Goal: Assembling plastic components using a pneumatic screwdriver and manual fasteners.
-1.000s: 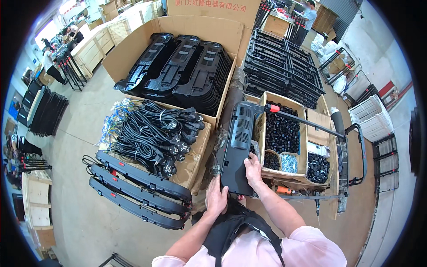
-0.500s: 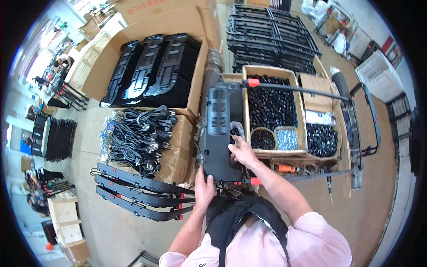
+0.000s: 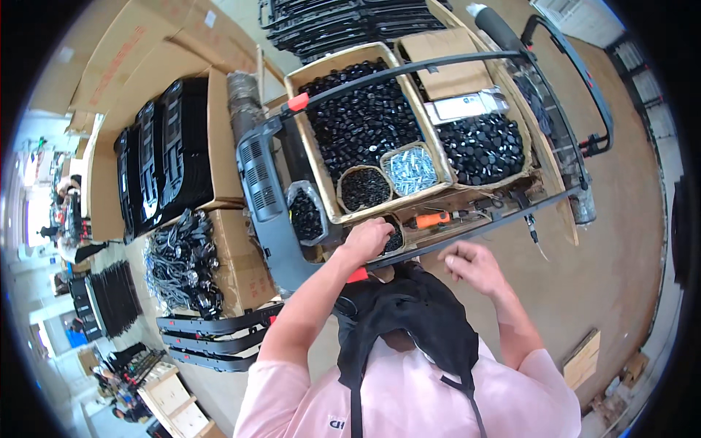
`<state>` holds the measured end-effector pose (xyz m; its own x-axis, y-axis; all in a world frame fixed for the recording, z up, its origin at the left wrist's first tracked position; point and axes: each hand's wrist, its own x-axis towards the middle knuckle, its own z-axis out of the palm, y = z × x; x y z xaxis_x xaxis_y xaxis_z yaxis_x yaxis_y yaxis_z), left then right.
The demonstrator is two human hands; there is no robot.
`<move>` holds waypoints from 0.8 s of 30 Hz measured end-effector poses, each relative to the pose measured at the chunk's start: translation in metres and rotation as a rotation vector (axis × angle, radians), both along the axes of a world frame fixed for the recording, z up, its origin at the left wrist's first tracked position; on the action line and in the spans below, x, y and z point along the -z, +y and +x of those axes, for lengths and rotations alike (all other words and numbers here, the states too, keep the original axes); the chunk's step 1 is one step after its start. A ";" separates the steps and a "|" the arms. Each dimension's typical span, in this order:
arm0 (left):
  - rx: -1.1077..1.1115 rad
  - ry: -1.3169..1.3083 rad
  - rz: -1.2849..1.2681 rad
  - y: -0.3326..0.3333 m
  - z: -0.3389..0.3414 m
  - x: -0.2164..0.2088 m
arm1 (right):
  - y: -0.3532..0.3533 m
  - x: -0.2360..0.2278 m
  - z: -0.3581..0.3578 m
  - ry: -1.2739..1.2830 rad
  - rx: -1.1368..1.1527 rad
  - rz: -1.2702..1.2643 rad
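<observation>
Panel (image 3: 274,219) at one end of a frame (image 3: 467,59)

At far left, black sheets (image 3: 113,299) stand stacked, with a crate (image 3: 175,409) lower down in the view. Next comes a carton (image 3: 226,146) of nested black housings (image 3: 164,146). Nearer the person, bundled cables (image 3: 182,266) lie on a second carton (image 3: 244,259), and three curved strips (image 3: 208,339) sit close together below them. A wrapped roll (image 3: 246,102) is just right of the first carton.

The panel lies aslant, its vented part near the roll. From there the frame reaches right, one rail crossing over a big box (image 3: 401,204), with a red clip (image 3: 298,102) near the panel's far corner. A bag (image 3: 305,212) of small black bits is just beside the panel.

The left hand (image 3: 369,239) is at a small bin (image 3: 401,235) in front of the box, fingers bunched together and tips hidden; I cannot tell whether they pinch anything. Inside the box are black caps (image 3: 358,109), a tub of tiny dark parts (image 3: 365,190) and another of silvery screws (image 3: 411,171). An orange tool (image 3: 432,220) lies right of the bin.

Folded cardboard (image 3: 449,62) and a white packet (image 3: 467,107) lie beyond the right hand (image 3: 473,266), which hangs in the air outside the frame, fingers loosely curled; whether it holds something small, I cannot tell. Black knobs (image 3: 482,150) fill a box under the packet. At far right rises a curved handle (image 3: 595,80).
</observation>
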<state>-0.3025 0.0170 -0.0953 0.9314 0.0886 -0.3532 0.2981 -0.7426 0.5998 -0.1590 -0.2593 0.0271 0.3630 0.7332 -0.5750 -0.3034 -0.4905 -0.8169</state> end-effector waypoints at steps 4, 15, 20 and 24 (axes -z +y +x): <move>0.321 0.184 0.026 0.008 0.020 0.076 | -0.047 0.028 -0.022 0.027 0.064 -0.066; 0.443 0.273 0.153 -0.004 0.019 0.093 | -0.033 0.197 -0.041 0.222 0.493 -0.313; 0.469 0.234 0.094 -0.008 0.020 0.102 | 0.024 0.282 -0.034 0.240 0.683 -0.090; 0.337 0.191 -0.008 0.025 0.005 0.115 | 0.094 0.278 -0.020 0.312 0.827 -0.241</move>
<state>-0.2974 0.0418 -0.2101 0.8252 -0.2148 -0.5224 0.1451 -0.8133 0.5635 -0.1791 -0.1654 -0.2505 0.5216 0.1564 -0.8387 -0.8233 -0.1657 -0.5429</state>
